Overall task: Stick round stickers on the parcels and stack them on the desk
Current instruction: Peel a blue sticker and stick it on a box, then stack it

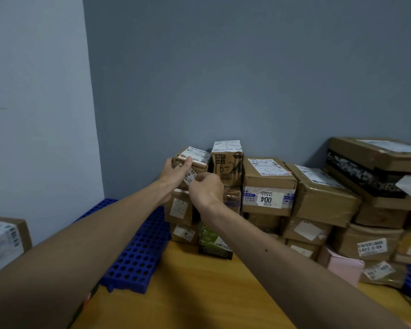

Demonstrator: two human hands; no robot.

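A small brown parcel [196,160] with a white shipping label on top sits at the top of the left stack against the grey wall. My left hand [176,170] grips its left front corner. My right hand [205,188] is just below and to the right, its fingers pinched on a white label [190,178] with a printed number that lies against the parcel's front face. Below it, more brown parcels [178,207] form the stack on the wooden desk [199,293]. No round sticker can be made out.
Stacked cardboard parcels run along the wall to the right, one marked 004 [268,186], with a large box [375,169] on top at far right. A blue perforated plastic tray [138,248] leans at the left. Another parcel [5,243] stands at the far left.
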